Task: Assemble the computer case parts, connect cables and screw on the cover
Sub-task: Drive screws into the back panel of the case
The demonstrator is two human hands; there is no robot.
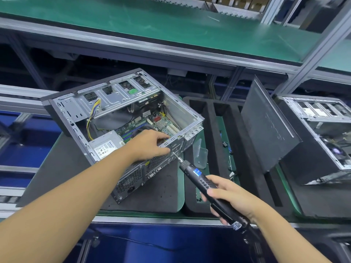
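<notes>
Foam mat point(152, 196), dark grey and flat, covers the near bench, and on it a grey sheet-metal computer case point(121, 103) lies on its side at an angle, its open side facing up. Inside show a green motherboard point(163, 124) towards the right and a silver boxed power supply point(106, 145) at the near left corner. The left hand point(150, 144) grips the case's near right edge, fingers curled over the rim and into the case. The right hand point(233, 196) is wrapped around a slim black electric screwdriver point(207, 184), whose bit points up and left and meets the case's rear wall just beside the left thumb. A clear plastic tub point(200, 154) sits just right of the case. Further right, a black flat side cover panel point(266, 126) leans tilted against a second case point(322, 130), also open. A green-topped shelf point(171, 25) runs across the far side.
</notes>
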